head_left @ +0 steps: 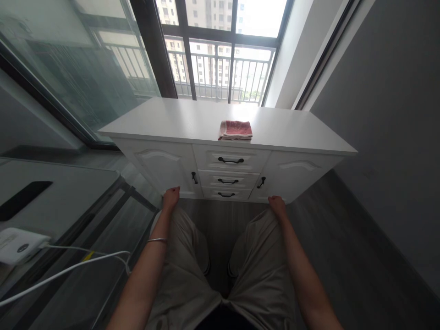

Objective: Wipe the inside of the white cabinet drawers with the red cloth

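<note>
My left hand (171, 198) rests closed on my left knee, a thin silver bangle (157, 239) on that wrist. On my right knee lies my right hand (277, 204), its fingers curled in, and I see nothing held in either. In front of both stands a white cabinet (168, 117) with two doors and three middle drawers, all closed, with black handles. A folded red-and-white cloth (235, 130) lies near the front edge of its top, apart from my hands.
To my left is a table (79, 178) carrying a black phone-like object (25, 198) and a white power adapter (22, 246) with white cables (68, 275). Behind the cabinet are a glass door (85, 68) and a railed window. A grey wall (388, 137) stands right.
</note>
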Tool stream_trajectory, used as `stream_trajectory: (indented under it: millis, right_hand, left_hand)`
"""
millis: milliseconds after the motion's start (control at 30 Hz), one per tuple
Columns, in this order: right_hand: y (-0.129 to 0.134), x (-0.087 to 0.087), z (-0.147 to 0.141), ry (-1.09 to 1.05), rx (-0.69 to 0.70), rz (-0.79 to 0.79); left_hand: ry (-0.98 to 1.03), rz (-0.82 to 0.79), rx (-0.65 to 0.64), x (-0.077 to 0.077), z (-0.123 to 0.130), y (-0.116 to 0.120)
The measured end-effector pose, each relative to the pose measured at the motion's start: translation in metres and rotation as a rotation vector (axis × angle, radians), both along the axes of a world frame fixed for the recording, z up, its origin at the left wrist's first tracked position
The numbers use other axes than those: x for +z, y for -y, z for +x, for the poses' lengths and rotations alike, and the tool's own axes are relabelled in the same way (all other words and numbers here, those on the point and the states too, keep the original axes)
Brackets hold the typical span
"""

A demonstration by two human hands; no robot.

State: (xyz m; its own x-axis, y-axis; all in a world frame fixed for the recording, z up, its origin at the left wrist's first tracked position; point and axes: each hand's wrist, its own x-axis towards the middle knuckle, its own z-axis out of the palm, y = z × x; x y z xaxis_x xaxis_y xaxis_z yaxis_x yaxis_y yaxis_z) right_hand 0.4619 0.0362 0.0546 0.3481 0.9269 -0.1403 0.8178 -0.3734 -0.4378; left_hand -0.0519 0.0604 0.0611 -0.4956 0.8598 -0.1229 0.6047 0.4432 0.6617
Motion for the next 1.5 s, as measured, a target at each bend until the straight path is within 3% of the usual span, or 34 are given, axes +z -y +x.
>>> stream_trajectory:
  millis: [500,1500]
  right_hand:
    - [-0.0012,0.0021,0.0036,0.017,-0.018,-0.003]
    - [-0.0008,-0.0027,0.0052,0.015,-0.035,-0.018]
  left_hand:
    - [0.091,0.049,0.099,-0.0032,-0.0087,0.0054]
    - [0.118,0.058,0.092,0.0015,-0.0087,0.0056]
